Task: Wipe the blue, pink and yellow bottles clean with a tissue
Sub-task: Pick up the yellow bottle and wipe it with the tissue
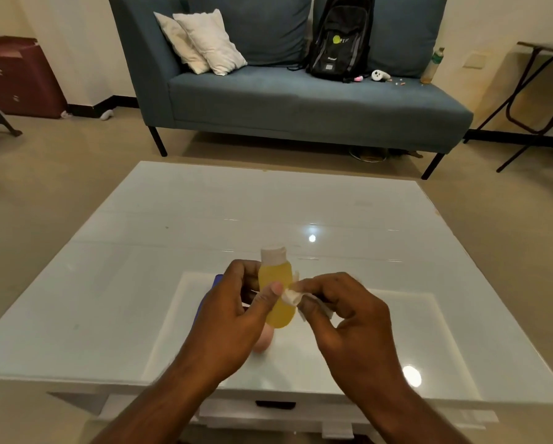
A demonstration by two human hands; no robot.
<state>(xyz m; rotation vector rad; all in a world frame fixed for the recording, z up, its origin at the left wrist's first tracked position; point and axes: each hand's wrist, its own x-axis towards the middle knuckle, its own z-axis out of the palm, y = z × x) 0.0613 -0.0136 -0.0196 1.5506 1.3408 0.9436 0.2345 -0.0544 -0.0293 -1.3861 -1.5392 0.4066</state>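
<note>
- Head view: the left hand (236, 302) grips the yellow bottle (276, 296) round its middle, thumb across the front and fingers curled behind, holding it upright above the white table (140, 283), its white cap (273, 255) pointing away from the person. My guess is it is lifted clear so the whole body can be reached and turned.
- The right hand (342, 312) pinches a small wad of white tissue (292, 296) between thumb and fingertips and presses it against the right side of the yellow bottle, just beside the left thumb. That looks like the wiping stroke itself, one hand steadying while the other rubs.
- The blue bottle (218, 279) shows only as a sliver behind the left hand, and the pink bottle (264, 339) as a pale end below the hands, lying on the table. Both seem parked close by, within easy reach; whether they have been wiped I cannot tell.
- Counting: three bottles, one each of yellow, blue and pink; one tissue; two hands, both busy.
- Beyond the table stands a blue sofa (284, 100) with two white cushions (204, 43) and one black backpack (341, 36) leaning on its back.
</note>
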